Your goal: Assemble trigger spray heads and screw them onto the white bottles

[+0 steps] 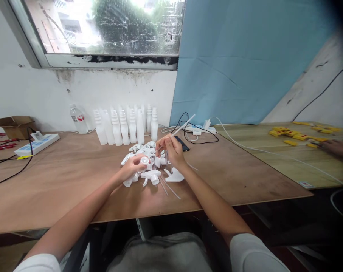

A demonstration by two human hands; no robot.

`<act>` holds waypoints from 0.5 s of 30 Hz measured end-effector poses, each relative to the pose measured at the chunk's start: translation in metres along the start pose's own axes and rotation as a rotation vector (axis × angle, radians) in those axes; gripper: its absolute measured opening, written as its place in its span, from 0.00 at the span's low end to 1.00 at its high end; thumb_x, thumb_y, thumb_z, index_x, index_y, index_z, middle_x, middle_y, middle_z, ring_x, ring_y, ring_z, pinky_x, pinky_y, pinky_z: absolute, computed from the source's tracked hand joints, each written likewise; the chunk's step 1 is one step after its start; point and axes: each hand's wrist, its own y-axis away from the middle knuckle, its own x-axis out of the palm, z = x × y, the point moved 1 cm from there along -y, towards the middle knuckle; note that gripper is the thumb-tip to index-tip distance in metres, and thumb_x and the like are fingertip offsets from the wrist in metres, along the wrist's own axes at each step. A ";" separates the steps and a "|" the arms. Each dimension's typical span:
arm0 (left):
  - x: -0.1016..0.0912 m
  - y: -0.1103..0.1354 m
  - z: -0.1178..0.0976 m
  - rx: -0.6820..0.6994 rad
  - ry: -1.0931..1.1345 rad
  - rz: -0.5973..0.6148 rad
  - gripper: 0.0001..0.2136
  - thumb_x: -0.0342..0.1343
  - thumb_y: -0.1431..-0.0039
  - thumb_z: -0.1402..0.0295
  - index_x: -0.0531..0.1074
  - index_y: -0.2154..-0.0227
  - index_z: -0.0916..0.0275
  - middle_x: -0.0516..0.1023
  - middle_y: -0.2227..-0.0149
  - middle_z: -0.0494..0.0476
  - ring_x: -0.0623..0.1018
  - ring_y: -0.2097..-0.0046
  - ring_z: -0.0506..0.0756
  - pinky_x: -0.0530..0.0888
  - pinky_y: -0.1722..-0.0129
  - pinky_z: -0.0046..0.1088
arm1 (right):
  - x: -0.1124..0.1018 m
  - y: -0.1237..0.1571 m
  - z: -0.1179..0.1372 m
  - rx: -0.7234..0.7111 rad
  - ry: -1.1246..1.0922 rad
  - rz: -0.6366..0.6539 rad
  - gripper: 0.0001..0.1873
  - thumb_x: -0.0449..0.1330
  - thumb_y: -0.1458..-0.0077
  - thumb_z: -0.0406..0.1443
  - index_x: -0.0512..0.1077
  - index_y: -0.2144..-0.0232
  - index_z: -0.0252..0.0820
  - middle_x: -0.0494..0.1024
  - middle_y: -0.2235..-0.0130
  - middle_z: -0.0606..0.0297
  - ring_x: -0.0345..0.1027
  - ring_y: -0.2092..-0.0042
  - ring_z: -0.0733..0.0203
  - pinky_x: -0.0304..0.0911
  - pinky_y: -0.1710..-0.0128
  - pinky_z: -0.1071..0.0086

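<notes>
My left hand point(131, 167) is closed around a white trigger spray head point(144, 160), its round collar facing up toward me. Pinched in my right hand point(171, 151) is a thin, whitish dip tube point(183, 125) that slants up to the right; its lower end points toward the spray head, and I cannot tell whether they touch. Below and around both hands lies a pile of white trigger spray heads point(151, 176), with several loose tubes point(171, 189) among them. One spray head point(174, 175) rests on its side under my right wrist.
White bottles point(117, 128) stand in rows by the wall. A phone point(182, 144), cables and a power strip point(201, 129) lie behind my right hand. Left are a clear bottle point(78, 119), another power strip point(38, 144) and a cardboard box point(16, 127). A person's hand point(336, 147) touches yellow parts point(290, 133) at right.
</notes>
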 end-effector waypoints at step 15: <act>0.000 -0.002 0.007 -0.067 0.077 0.018 0.14 0.59 0.49 0.60 0.75 0.64 0.64 0.72 0.62 0.56 0.71 0.65 0.53 0.67 0.67 0.27 | 0.014 -0.001 -0.007 0.017 0.388 0.244 0.06 0.61 0.48 0.36 0.73 0.75 0.40 0.76 0.70 0.65 0.69 0.67 0.63 0.65 0.65 0.68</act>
